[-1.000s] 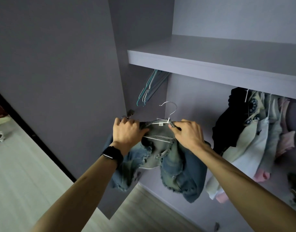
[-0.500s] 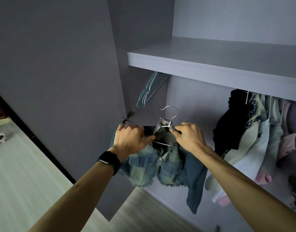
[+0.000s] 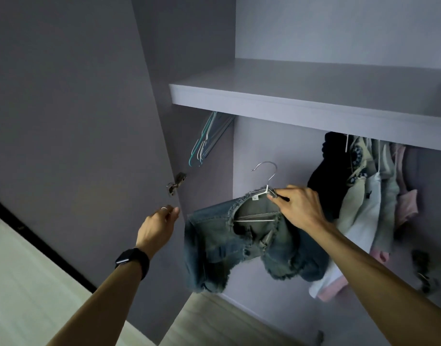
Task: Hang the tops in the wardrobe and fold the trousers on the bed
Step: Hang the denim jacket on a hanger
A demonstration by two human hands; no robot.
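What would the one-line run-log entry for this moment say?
item: denim top on hanger, not yet hung | right hand: grips hanger | left hand: holds nothing | hanging clothes: wardrobe right

1. This is a home, seen at a tall lilac-grey built-in wardrobe (image 3: 189, 46). Its flat matching door (image 3: 77, 121) is swung open on a small metal hinge (image 3: 175, 187).
2. Under a thick lilac-grey shelf (image 3: 289, 108), black, cream, white and pink garments (image 3: 364, 208) hang packed together.
3. A bunch of empty slim teal and white hangers (image 3: 207, 141) hangs at the left end.
4. A frayed blue denim top (image 3: 214, 240) sits on a white wire hanger (image 3: 265, 192) before the opening.
5. Pale wood-look flooring (image 3: 214, 320) runs below.
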